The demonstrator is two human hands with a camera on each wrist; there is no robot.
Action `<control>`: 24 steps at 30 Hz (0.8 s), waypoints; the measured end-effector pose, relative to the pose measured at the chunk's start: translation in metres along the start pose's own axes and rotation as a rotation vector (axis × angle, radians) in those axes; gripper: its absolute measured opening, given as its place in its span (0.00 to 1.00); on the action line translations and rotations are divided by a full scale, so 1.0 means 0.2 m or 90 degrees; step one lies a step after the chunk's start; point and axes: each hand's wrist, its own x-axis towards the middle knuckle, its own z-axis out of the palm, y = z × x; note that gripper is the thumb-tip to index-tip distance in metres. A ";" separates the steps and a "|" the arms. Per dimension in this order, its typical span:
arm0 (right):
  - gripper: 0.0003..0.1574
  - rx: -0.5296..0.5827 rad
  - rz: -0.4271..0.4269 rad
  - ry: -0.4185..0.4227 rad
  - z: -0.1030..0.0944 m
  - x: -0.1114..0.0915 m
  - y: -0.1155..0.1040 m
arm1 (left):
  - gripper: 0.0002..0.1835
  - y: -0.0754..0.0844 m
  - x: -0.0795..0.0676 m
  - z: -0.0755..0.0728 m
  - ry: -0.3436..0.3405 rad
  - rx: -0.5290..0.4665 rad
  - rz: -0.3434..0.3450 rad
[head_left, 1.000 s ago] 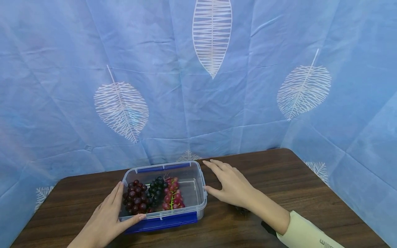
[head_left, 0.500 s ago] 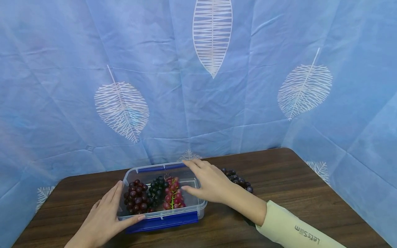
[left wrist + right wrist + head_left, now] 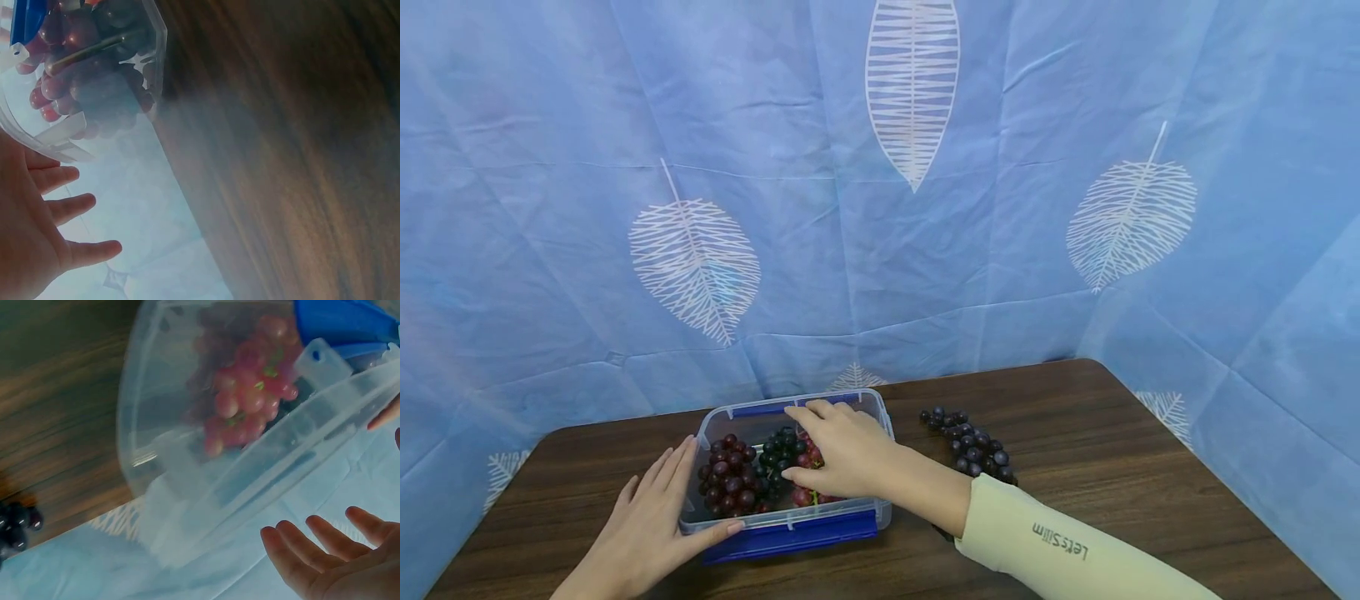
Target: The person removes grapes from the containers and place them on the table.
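Observation:
A clear plastic food container (image 3: 790, 527) with blue side clips stands on the table. Inside it lie a dark red bunch of grapes (image 3: 728, 479), a black-green bunch (image 3: 778, 457) and a pink-red bunch (image 3: 803, 497). My left hand (image 3: 651, 521) rests against the container's left end, fingers straight and thumb along the front rim. Over the pink-red grapes hovers my right hand (image 3: 846, 450), partly hiding them; in the right wrist view its relaxed fingers (image 3: 315, 553) hold nothing, apart from the container wall. Outside, right of the container, lies a dark purple bunch of grapes (image 3: 972, 446).
The brown wooden table (image 3: 1075, 433) extends to the right and left of the container. A blue cloth (image 3: 805, 250) with white leaf prints hangs behind its back edge and at the sides.
My right hand has moved left, from beside the container's right end to above the pink-red grapes. This uncovers the purple bunch on the table. The left hand has stayed almost still.

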 end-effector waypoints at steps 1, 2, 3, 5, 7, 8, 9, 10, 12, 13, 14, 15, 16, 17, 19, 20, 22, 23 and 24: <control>0.47 0.000 -0.001 -0.004 0.01 0.01 -0.02 | 0.64 0.00 0.00 0.00 0.004 0.001 0.002; 0.47 0.002 -0.002 -0.009 0.01 0.03 -0.03 | 0.64 0.00 0.00 0.00 0.006 0.003 0.003; 0.47 0.007 0.000 -0.016 0.02 0.04 -0.05 | 0.64 0.00 0.00 0.00 0.008 0.004 0.004; 0.47 0.014 0.003 -0.027 0.03 0.06 -0.09 | 0.64 0.00 0.00 0.00 0.009 0.009 0.002; 0.47 0.016 0.010 -0.040 0.04 0.08 -0.12 | 0.64 0.00 0.00 0.00 0.006 0.007 -0.002; 0.48 0.014 0.013 -0.046 0.04 0.10 -0.13 | 0.65 0.00 0.00 0.00 0.003 0.005 -0.005; 0.48 0.011 0.016 -0.051 0.04 0.10 -0.15 | 0.65 0.00 0.00 0.00 -0.002 0.001 -0.009; 0.48 0.009 0.018 -0.054 0.05 0.11 -0.17 | 0.65 0.00 0.00 0.00 -0.007 -0.003 -0.013; 0.48 0.004 0.025 -0.059 0.05 0.13 -0.19 | 0.65 0.00 0.00 0.00 -0.011 -0.008 -0.015; 0.48 0.001 0.028 -0.062 0.06 0.14 -0.21 | 0.65 -0.01 0.00 0.00 -0.010 -0.007 -0.014; 0.49 0.002 0.034 -0.067 0.06 0.14 -0.22 | 0.65 0.00 0.00 0.00 -0.012 -0.009 -0.014; 0.49 0.003 0.039 -0.070 0.07 0.15 -0.23 | 0.65 0.00 0.00 0.00 -0.011 -0.008 -0.012; 0.49 0.002 0.045 -0.074 0.07 0.16 -0.24 | 0.66 0.00 0.00 0.00 -0.009 -0.006 -0.010; 0.49 0.001 0.049 -0.078 0.08 0.16 -0.25 | 0.66 0.00 -0.01 0.00 -0.007 -0.004 -0.008; 0.50 0.002 0.054 -0.082 0.09 0.18 -0.26 | 0.66 0.00 -0.01 0.00 -0.006 -0.001 -0.006; 0.50 0.001 0.055 -0.082 0.10 0.18 -0.27 | 0.66 0.00 -0.01 0.00 -0.006 -0.001 -0.005; 0.50 0.006 0.054 -0.081 0.11 0.19 -0.28 | 0.66 -0.01 -0.01 0.00 -0.007 0.001 -0.003; 0.50 0.010 0.054 -0.079 0.12 0.20 -0.28 | 0.66 -0.01 -0.01 0.00 -0.007 0.002 -0.001; 0.50 0.014 0.054 -0.077 0.13 0.20 -0.29 | 0.65 -0.01 -0.01 0.00 -0.007 0.004 0.001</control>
